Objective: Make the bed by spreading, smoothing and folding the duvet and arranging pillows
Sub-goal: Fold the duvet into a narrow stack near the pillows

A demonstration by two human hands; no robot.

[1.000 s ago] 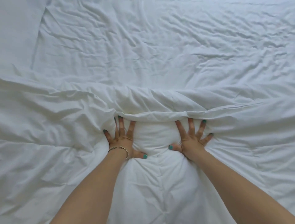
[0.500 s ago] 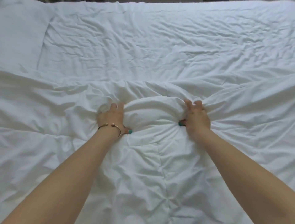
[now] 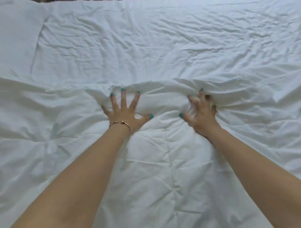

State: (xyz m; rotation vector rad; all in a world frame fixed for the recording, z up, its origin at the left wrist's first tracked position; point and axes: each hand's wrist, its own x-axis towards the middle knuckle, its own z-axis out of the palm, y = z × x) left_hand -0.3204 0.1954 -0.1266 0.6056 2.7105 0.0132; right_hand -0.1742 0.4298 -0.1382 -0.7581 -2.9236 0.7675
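Observation:
A white duvet [image 3: 154,170] covers the near half of the bed, its folded top edge [image 3: 162,88] running across the middle of the view. My left hand [image 3: 125,112], with a gold bangle at the wrist, lies flat on the duvet just below that edge, fingers spread. My right hand [image 3: 199,114] rests beside it to the right, fingers apart and blurred, their tips at the bunched edge. A white pillow [image 3: 17,37] sits at the far left of the bed.
The wrinkled white sheet [image 3: 162,45] fills the far half of the bed. A dark strip of the bed's far edge [image 3: 48,1] shows at the top left.
Both hands gripped the duvet edge half a second ago and pushed it further up the bed; now their fingers have opened and spread over the duvet.

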